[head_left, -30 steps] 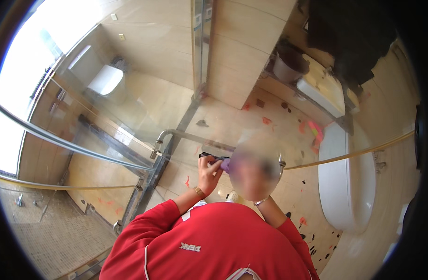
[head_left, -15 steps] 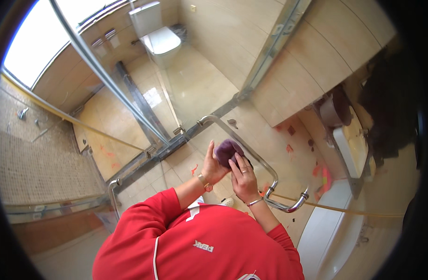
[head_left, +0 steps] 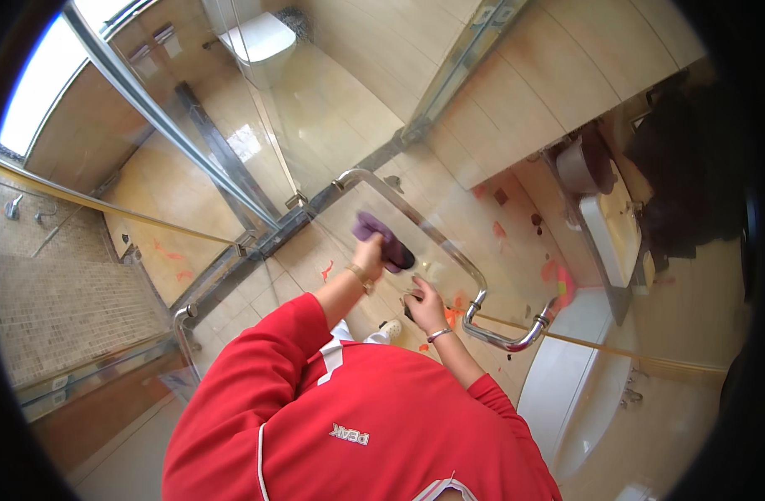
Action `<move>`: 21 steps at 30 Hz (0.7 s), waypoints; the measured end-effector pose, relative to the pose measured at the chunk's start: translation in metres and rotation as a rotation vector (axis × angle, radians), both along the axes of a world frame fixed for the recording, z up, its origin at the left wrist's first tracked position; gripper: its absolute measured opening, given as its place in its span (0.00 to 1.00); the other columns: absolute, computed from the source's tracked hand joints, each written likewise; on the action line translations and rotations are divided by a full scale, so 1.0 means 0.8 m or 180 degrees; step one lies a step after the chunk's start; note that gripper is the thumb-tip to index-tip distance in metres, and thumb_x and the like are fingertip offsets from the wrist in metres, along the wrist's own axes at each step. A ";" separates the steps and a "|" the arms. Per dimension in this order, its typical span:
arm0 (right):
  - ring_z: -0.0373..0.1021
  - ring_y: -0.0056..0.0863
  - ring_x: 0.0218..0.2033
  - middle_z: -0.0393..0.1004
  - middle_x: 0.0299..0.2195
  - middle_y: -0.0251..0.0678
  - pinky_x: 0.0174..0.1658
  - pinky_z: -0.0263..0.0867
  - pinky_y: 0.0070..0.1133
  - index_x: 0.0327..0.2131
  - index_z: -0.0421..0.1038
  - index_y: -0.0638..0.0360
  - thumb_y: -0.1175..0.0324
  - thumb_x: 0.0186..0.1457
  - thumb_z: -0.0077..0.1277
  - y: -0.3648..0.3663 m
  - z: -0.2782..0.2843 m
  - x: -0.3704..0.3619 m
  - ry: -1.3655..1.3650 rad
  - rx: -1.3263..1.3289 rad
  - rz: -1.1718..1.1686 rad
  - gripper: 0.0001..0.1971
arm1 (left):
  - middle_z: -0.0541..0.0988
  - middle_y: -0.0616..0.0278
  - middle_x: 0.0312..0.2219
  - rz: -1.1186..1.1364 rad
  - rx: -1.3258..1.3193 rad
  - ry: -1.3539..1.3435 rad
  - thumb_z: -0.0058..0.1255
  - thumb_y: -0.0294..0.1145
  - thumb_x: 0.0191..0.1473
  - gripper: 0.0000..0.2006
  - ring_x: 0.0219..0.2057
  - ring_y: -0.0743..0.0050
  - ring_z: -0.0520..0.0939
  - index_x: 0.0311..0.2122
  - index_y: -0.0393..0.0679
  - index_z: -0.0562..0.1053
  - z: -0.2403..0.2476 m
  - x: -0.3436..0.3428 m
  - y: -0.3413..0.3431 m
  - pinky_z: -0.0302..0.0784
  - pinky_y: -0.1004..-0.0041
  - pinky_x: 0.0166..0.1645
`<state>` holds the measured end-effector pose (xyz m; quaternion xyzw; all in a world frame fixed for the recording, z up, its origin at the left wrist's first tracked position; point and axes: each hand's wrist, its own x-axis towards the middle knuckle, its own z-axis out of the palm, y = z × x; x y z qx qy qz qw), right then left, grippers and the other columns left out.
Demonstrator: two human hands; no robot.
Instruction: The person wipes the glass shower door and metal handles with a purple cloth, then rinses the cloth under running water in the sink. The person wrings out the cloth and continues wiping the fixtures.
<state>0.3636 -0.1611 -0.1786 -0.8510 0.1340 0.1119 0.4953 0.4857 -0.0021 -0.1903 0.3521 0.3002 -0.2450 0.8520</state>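
A purple cloth [head_left: 374, 225] is bunched in my left hand [head_left: 366, 257], whose fingers are closed round it. Out of the cloth's lower right side sticks a dark rounded end [head_left: 402, 258]; whether it belongs to the cloth or to something inside it, I cannot tell. Lower and to the right, my right hand [head_left: 428, 311] is apart from the cloth, with its fingers bent. A small dark thing [head_left: 409, 311] shows at those fingers, too small to name. Just beyond both hands runs a bent chrome handle [head_left: 420, 219] on a glass door; neither hand touches it.
Glass panels with metal frames [head_left: 165, 125] stand ahead, a toilet [head_left: 261, 40] behind them. At right are a white washbasin [head_left: 608, 238], a greyish-purple bucket [head_left: 584, 164] and a white bathtub [head_left: 557, 380]. Red scraps [head_left: 327, 270] and dark patches mark the floor.
My hands have come apart. The left has moved up and left with the purple cloth; the right has let go of the cloth. The whole view has shifted slightly.
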 end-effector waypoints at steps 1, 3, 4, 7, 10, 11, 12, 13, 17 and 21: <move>0.70 0.32 0.45 0.69 0.48 0.41 0.41 0.68 0.25 0.45 0.69 0.61 0.72 0.51 0.49 -0.010 -0.010 -0.007 0.0492 0.0508 -0.0531 0.16 | 0.76 0.60 0.31 -0.0218 -0.0505 0.0250 0.40 0.29 0.51 0.09 0.36 0.60 0.78 0.39 0.46 0.67 -0.025 -0.023 -0.029 0.73 0.51 0.40; 0.72 0.26 0.42 0.73 0.42 0.35 0.39 0.68 0.23 0.40 0.70 0.57 0.70 0.53 0.48 -0.027 0.009 -0.013 0.1158 0.1807 -0.1769 0.10 | 0.77 0.54 0.32 -0.0535 -0.1188 0.0669 0.40 0.30 0.53 0.10 0.35 0.55 0.79 0.40 0.41 0.67 -0.031 -0.061 -0.084 0.76 0.51 0.38; 0.72 0.27 0.41 0.74 0.39 0.33 0.40 0.68 0.24 0.39 0.71 0.55 0.69 0.54 0.48 -0.046 0.008 -0.029 0.1241 0.2264 -0.2332 0.09 | 0.77 0.52 0.33 -0.0726 -0.1382 0.0870 0.39 0.30 0.54 0.10 0.36 0.53 0.79 0.40 0.40 0.67 0.000 -0.075 -0.103 0.76 0.51 0.39; 0.71 0.30 0.42 0.72 0.38 0.32 0.43 0.67 0.27 0.40 0.69 0.59 0.65 0.56 0.47 -0.045 0.056 -0.056 0.0984 0.2559 -0.2339 0.11 | 0.76 0.53 0.40 -0.0953 -0.0740 0.1085 0.36 0.30 0.57 0.11 0.43 0.58 0.77 0.41 0.39 0.69 0.043 -0.068 -0.101 0.70 0.53 0.52; 0.70 0.32 0.43 0.71 0.40 0.33 0.43 0.67 0.28 0.42 0.67 0.59 0.61 0.56 0.49 -0.039 0.095 -0.083 0.0766 0.2627 -0.2611 0.14 | 0.75 0.50 0.42 -0.0748 -0.1135 0.0851 0.35 0.29 0.58 0.13 0.46 0.55 0.75 0.45 0.36 0.66 0.010 -0.050 -0.071 0.69 0.51 0.53; 0.70 0.32 0.42 0.71 0.40 0.33 0.43 0.67 0.29 0.42 0.68 0.58 0.61 0.56 0.50 -0.045 0.101 -0.096 0.0717 0.2562 -0.2786 0.14 | 0.75 0.50 0.42 -0.0813 -0.1016 0.0783 0.35 0.29 0.58 0.12 0.46 0.55 0.75 0.44 0.36 0.66 0.028 -0.044 -0.063 0.68 0.51 0.54; 0.70 0.32 0.42 0.71 0.40 0.33 0.43 0.67 0.29 0.43 0.68 0.57 0.60 0.56 0.50 -0.048 0.107 -0.108 0.0672 0.2508 -0.2937 0.14 | 0.75 0.50 0.42 -0.0860 -0.0892 0.0698 0.35 0.28 0.57 0.12 0.45 0.55 0.76 0.44 0.36 0.66 0.045 -0.042 -0.058 0.67 0.50 0.54; 0.70 0.30 0.42 0.72 0.40 0.36 0.41 0.67 0.27 0.41 0.69 0.59 0.60 0.56 0.51 -0.047 0.116 -0.110 0.0614 0.2023 -0.2919 0.15 | 0.76 0.52 0.40 -0.0937 -0.0870 0.0704 0.34 0.28 0.58 0.11 0.44 0.56 0.76 0.42 0.38 0.67 0.041 -0.043 -0.058 0.70 0.51 0.50; 0.71 0.35 0.29 0.74 0.32 0.44 0.30 0.65 0.28 0.37 0.72 0.63 0.60 0.51 0.55 -0.058 0.155 -0.108 -0.1800 -0.2018 -0.1321 0.16 | 0.75 0.60 0.30 -0.1255 -0.0626 0.0463 0.34 0.29 0.58 0.08 0.33 0.60 0.75 0.33 0.42 0.68 -0.003 -0.074 -0.108 0.70 0.54 0.38; 0.69 0.41 0.21 0.73 0.23 0.42 0.25 0.64 0.32 0.24 0.72 0.61 0.62 0.50 0.55 -0.066 0.175 -0.099 -0.1484 -0.1144 -0.1738 0.12 | 0.76 0.56 0.35 -0.2198 -0.0661 0.0604 0.35 0.27 0.57 0.09 0.39 0.57 0.76 0.40 0.39 0.68 -0.025 -0.120 -0.168 0.73 0.53 0.43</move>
